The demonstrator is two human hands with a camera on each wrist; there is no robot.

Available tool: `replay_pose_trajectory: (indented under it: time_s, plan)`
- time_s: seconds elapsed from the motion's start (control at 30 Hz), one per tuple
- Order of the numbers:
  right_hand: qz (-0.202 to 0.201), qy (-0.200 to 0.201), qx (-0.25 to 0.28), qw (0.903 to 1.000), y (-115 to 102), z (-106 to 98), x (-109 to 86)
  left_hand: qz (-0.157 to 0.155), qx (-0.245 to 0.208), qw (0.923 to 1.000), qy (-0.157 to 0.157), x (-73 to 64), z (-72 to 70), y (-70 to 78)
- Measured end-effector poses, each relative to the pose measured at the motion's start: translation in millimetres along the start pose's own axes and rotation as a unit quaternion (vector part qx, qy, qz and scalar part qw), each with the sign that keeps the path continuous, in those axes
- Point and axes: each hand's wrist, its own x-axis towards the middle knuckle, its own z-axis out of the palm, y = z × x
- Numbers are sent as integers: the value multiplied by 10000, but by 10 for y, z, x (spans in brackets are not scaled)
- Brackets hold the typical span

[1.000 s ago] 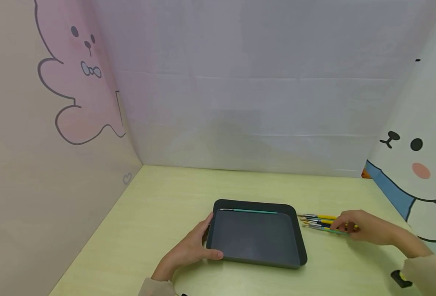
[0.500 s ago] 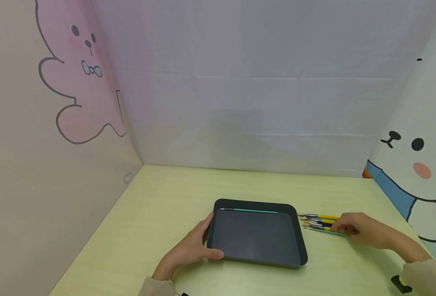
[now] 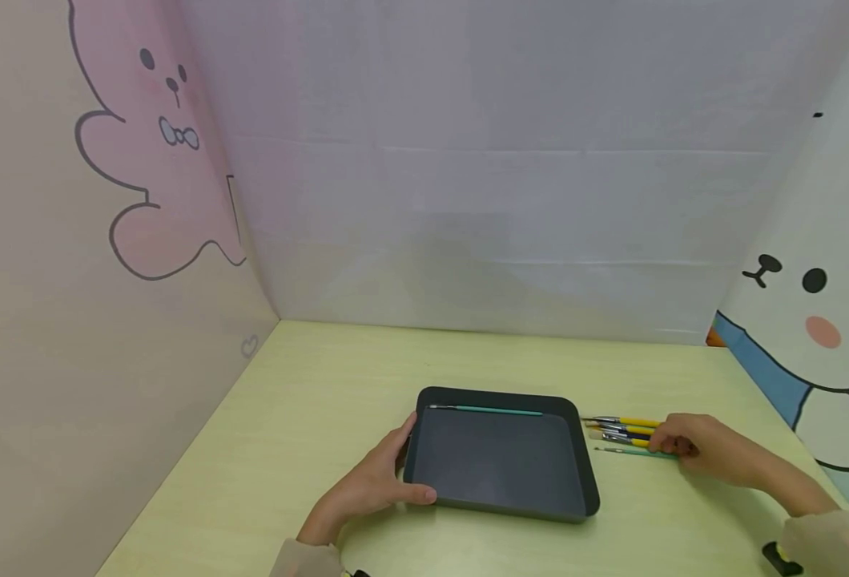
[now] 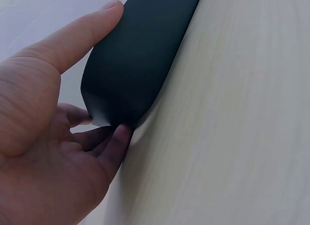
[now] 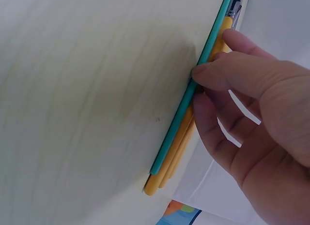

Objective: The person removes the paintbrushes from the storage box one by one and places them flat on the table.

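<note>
A dark grey rectangular tray (image 3: 496,465) lies on the table, with one teal paintbrush (image 3: 500,411) along its far inner side. My left hand (image 3: 370,481) grips the tray's near left corner; in the left wrist view its thumb lies on the upper rim and its fingers reach the lower edge of the dark wall (image 4: 135,55). Right of the tray, my right hand (image 3: 709,449) pinches another teal paintbrush (image 5: 170,135). Beside it lie several yellow-handled paintbrushes (image 3: 637,422), bristles towards the tray; the fingers partly hide their handles.
The pale wood-look table (image 3: 338,377) extends around the tray. A white cloth wall (image 3: 504,240) stands behind it, with printed cartoon panels on both sides. A small black object (image 3: 781,558) shows by the right sleeve.
The nearest teal paintbrush beside the tray has come slightly towards me, apart from the yellow-handled ones, with my right hand's fingers on it. My left hand and the tray stay in place.
</note>
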Motion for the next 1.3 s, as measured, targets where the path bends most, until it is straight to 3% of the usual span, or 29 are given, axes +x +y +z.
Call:
replay_pose_trajectory:
  time_s: [0.2, 0.37, 0.67, 1.0, 1.3]
  plan:
    - [381, -86, -180, 9991, -76, -82, 48, 3, 12, 10000, 2, 6, 0, 1]
    - [452, -48, -257, 9986, -187, -150, 180, 17, 35, 10000, 8, 11, -2, -10]
    - [206, 116, 0, 9997, -507, -174, 584, 38, -15, 10000, -14, 14, 4, -16]
    - [566, -219, 276, 9978, -835, -123, 1095, 53, -84, 9999, -43, 15, 4, -20]
    - [534, -502, 373, 9966, -1022, -65, 1469, 73, -152, 9998, -73, 18, 1, -14]
